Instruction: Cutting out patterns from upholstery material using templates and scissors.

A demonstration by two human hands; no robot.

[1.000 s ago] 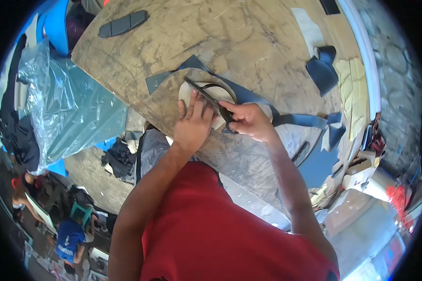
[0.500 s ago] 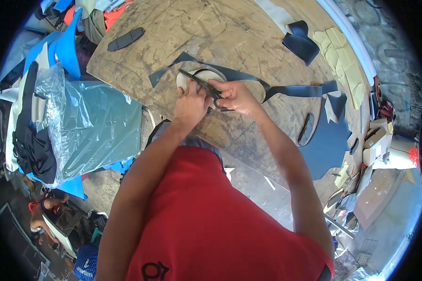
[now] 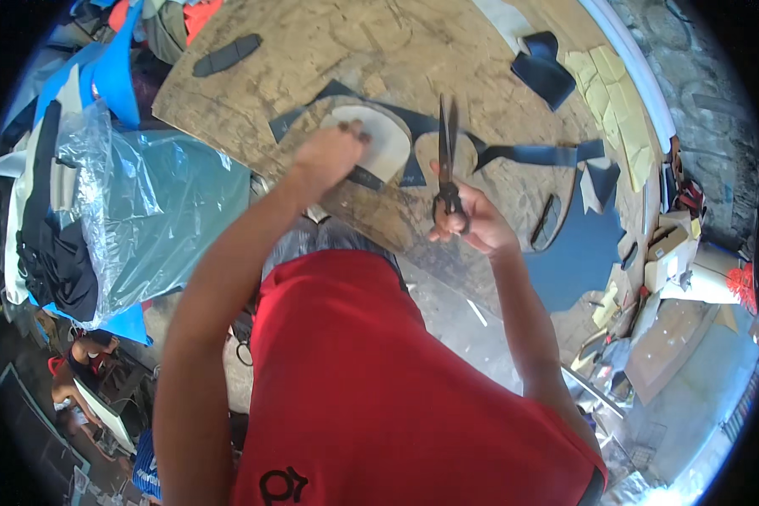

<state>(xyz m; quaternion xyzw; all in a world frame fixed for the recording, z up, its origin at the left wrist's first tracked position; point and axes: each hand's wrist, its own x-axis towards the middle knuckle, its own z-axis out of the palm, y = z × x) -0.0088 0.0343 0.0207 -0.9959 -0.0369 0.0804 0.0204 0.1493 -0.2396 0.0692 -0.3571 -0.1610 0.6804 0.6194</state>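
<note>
My right hand (image 3: 472, 221) grips a pair of scissors (image 3: 449, 173) by its dark handles. The blades point away from me and stand slightly apart, with nothing seen between them. To its left, my left hand (image 3: 331, 152) is over the near-left part of a pale, rounded flat piece (image 3: 385, 145). Its fingers are bent in and a little blurred; whatever is in them is hidden. Dark sheet material shows around the pale piece, and a long dark strip (image 3: 527, 154) of it runs off to the right.
The worn wooden table (image 3: 312, 51) carries a dark elongated piece (image 3: 228, 55), a folded black piece (image 3: 544, 72), yellowish sheets (image 3: 611, 101) and a blue-grey sheet (image 3: 569, 266). A plastic-wrapped stack (image 3: 173, 202) stands left. Another person (image 3: 84, 371) is at the lower left.
My right hand has drawn the scissors away to the right and turned the blades to point away from me. My left hand has shifted slightly left, and more of the pale piece shows.
</note>
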